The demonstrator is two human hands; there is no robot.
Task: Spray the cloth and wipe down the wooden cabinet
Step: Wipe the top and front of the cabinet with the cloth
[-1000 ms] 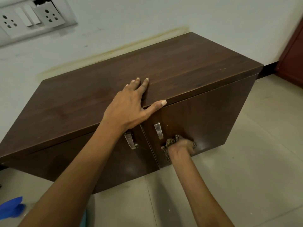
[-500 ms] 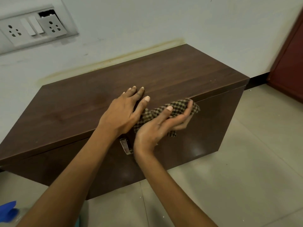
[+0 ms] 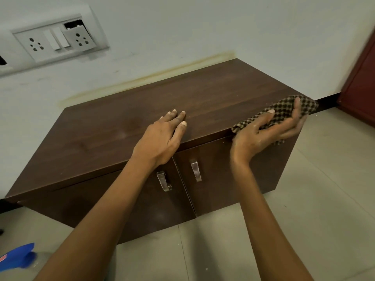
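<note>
A low dark wooden cabinet (image 3: 121, 136) stands on the floor against the wall, with two front doors and two metal handles (image 3: 195, 170). My left hand (image 3: 162, 136) lies flat on the cabinet top near its front edge, fingers spread. My right hand (image 3: 265, 132) holds a brown checked cloth (image 3: 284, 110) against the front edge of the top, near the right corner. The blue head of a spray bottle (image 3: 18, 257) shows at the bottom left on the floor.
A white switch and socket panel (image 3: 54, 41) is on the wall above the cabinet. A reddish-brown door or cupboard (image 3: 361, 82) stands at the right. Light floor tiles (image 3: 314, 209) lie in front of and right of the cabinet.
My right hand rose with the cloth from the lower right door to the top's front edge, then slid right toward the corner. My left hand stayed on the top.
</note>
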